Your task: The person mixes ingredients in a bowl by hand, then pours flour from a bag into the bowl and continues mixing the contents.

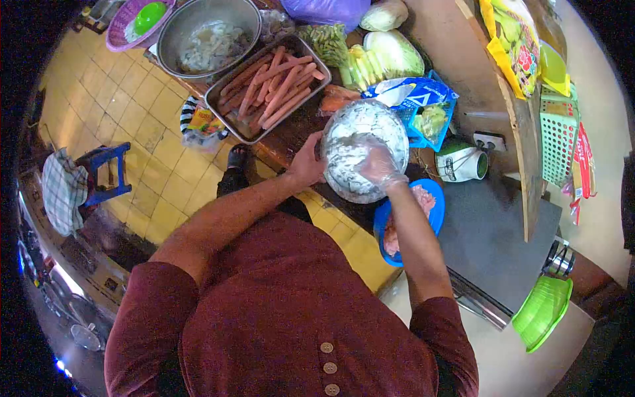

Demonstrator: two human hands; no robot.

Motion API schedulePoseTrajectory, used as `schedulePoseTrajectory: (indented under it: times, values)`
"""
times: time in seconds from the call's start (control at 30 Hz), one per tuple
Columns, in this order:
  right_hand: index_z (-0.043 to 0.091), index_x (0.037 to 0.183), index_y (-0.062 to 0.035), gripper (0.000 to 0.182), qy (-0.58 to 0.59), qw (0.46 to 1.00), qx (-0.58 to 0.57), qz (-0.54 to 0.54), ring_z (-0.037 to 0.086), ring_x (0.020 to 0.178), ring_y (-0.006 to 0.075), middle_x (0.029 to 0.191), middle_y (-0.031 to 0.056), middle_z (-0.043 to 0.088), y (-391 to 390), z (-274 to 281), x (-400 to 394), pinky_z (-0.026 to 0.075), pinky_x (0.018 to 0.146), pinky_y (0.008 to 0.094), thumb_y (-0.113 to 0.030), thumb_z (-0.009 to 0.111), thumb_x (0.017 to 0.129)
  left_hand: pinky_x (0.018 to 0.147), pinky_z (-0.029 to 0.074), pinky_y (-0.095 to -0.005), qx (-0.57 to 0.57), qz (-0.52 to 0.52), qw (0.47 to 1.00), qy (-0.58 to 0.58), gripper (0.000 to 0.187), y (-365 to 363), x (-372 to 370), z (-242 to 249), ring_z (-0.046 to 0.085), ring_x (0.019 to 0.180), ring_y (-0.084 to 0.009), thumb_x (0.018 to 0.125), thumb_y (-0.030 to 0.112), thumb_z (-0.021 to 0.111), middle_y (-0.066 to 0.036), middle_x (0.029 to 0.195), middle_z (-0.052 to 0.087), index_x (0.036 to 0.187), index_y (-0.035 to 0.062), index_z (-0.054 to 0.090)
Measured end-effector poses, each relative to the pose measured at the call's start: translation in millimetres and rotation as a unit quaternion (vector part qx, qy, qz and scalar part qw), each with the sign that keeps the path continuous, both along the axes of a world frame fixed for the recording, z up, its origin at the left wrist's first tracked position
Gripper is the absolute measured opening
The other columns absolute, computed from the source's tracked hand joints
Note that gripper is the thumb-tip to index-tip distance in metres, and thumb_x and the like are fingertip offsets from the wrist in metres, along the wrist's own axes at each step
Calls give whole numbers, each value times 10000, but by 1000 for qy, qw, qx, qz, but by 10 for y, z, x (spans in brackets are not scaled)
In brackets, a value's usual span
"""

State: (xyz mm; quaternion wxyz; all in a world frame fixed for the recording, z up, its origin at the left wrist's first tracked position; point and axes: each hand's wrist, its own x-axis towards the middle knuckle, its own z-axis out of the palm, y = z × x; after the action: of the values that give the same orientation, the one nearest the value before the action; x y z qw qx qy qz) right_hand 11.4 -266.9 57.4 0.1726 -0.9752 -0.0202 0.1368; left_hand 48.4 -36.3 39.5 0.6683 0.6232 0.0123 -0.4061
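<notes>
Viewed from above, we go left to right. At far left on the tiled floor stands one blue stool, with a checked cloth beside it. On the dark worktop we count one pink basket holding a single green object, one large steel basin containing pale chopped pieces, and one rectangular metal tray filled with many long reddish sausages, too overlapped to count exactly. The left hand is curled against the near rim of one round metal bowl, steadying it at the worktop's front edge. The bowl holds a whitish mixture flecked with green. The right hand, covered by a thin clear plastic glove, is pressed down into this mixture with fingers bent; what it grips within we cannot tell. Just beside the bowl, under the right forearm, sits one blue plate carrying pinkish minced meat. Behind the bowl lie sliced greens, two pale cabbages and one blue-and-white bag. Further right stand one white-and-green jug, one green lattice basket on the wall, and one stack of green bowls.
</notes>
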Motion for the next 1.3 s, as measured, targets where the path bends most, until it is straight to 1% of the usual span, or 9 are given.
schedulePoseTrajectory:
  times: [0.23,0.43,0.6,0.73,0.93,1.03,1.13,1.2,1.3]
  values:
    - [631,1184,-9,457,114,992,19,-50,593,1140,358,1189,221,640,-333,849,86,447,1007,402,-74,694,736,512,573,-333,-38,8,999,1,653,10,7,33,652,667,-204,871,-8,580,-148,959,633,1452,105,304]
    - [671,1078,-6,460,187,971,-146,32,629,956,433,954,261,673,-208,1190,372,492,879,481,-385,698,820,552,585,-357,20,-6,998,-56,644,-10,18,-56,660,683,-222,876,-14,571,-173,980,634,1455,102,312]
    - [651,1130,-14,544,86,993,-22,-80,594,1071,423,1129,279,629,-211,392,837,458,961,465,-476,655,843,591,573,-352,72,-25,989,-127,632,11,29,31,669,712,-223,871,21,602,-181,1018,637,1438,96,332]
    - [558,1277,-9,797,88,992,-10,-84,517,1245,377,1332,253,540,-111,46,894,382,1075,427,-600,697,762,607,560,-355,-17,60,962,-265,608,-118,-47,-506,667,729,-220,863,29,616,-162,996,644,1411,88,359]
    - [538,1278,80,1130,317,943,-80,-60,546,1220,373,1302,271,566,-98,-84,904,406,1056,410,-740,764,533,647,581,-340,126,-1,990,-63,534,-101,-25,-127,664,796,-215,853,81,676,-108,1043,632,1331,104,438]
    - [565,1245,82,1103,296,946,-133,-5,570,1183,376,1248,272,602,-6,11,829,417,1044,412,-734,767,531,476,569,-339,19,79,996,-45,537,-122,-64,-73,649,643,-201,850,58,669,-88,957,633,1324,119,423]
    - [536,1262,100,1076,313,938,-149,4,570,1179,376,1270,283,581,105,57,685,419,1044,411,-647,813,538,779,513,-321,-60,85,991,86,521,-112,-90,-150,618,867,-181,810,-2,661,-95,1033,612,1281,63,447]
    - [436,1333,119,1048,344,928,-146,1,563,1187,384,1271,315,561,148,-26,619,430,1038,406,-477,848,576,742,530,-309,-35,86,995,-35,522,-172,-132,-408,614,927,-175,815,-4,656,-99,1060,606,1283,57,433]
    - [334,1446,49,1070,284,944,-162,-38,580,1185,370,1265,263,594,213,-57,464,441,1030,433,-517,772,650,569,553,-330,-41,101,992,-68,525,-206,-153,-375,631,865,-170,831,19,654,-104,1045,605,1294,55,410]
